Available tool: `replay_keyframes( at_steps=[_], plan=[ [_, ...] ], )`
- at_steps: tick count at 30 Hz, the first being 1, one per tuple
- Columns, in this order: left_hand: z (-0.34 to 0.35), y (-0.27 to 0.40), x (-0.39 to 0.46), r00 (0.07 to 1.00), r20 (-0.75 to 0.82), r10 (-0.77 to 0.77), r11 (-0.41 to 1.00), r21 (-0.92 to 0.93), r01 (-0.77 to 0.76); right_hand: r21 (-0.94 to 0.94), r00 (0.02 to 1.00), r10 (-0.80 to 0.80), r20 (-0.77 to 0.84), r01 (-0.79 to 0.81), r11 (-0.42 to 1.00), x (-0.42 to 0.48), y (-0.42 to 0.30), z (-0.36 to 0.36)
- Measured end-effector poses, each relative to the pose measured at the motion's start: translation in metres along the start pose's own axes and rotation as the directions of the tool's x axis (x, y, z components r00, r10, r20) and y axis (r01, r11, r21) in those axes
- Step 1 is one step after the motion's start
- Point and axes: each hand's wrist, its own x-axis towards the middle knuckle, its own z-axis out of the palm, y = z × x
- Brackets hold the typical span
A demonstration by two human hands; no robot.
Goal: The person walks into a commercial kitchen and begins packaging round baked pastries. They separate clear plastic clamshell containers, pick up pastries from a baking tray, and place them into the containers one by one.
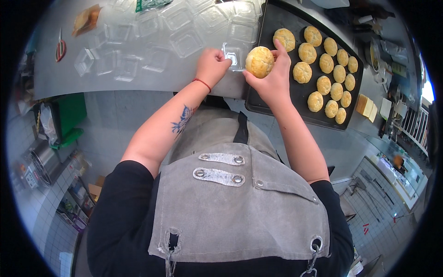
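My right hand grips a round golden-brown pastry between thumb and fingers, raised beside the left edge of a dark baking tray. On that tray lie several more baked pastries, spaced apart. My left hand has its fingers curled, with thumb and forefinger at the left rim of a clear plastic container. The held pastry is just right of this container and covers part of it from view.
Several clear plastic containers spread over the metal table. Red-handled scissors and a brown packet lie far left. A green package sits at the back. Sliced bread is right of the tray.
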Motion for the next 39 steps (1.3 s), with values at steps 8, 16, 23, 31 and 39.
replay_keyframes(
  at_steps=[8, 16, 23, 31, 39],
  plan=[
    [-0.040, 0.056, -0.069, 0.938, 0.332, 0.098, 0.289, -0.911, 0.293, 0.336, 0.985, -0.045, 0.168, -0.014, 0.942, -0.009, -0.059, -0.044],
    [-0.029, 0.087, -0.087, 0.846, 0.455, 0.278, 0.041, -0.885, 0.463, 0.303, 0.970, -0.226, 0.086, 0.190, 0.934, -0.003, -0.088, -0.058],
    [-0.038, 0.106, -0.098, 0.754, 0.497, 0.429, 0.127, -0.860, 0.494, 0.286, 0.959, -0.249, 0.135, 0.203, 0.937, -0.003, -0.098, -0.072],
    [-0.029, 0.102, -0.108, 0.787, 0.414, 0.458, 0.108, -0.904, 0.413, 0.180, 0.954, -0.271, 0.130, 0.246, 0.952, -0.009, -0.095, -0.077],
    [-0.017, 0.099, -0.108, 0.815, 0.273, 0.511, 0.152, -0.962, 0.228, 0.194, 0.953, -0.265, 0.146, 0.235, 0.953, -0.014, -0.098, -0.081]
  ],
)
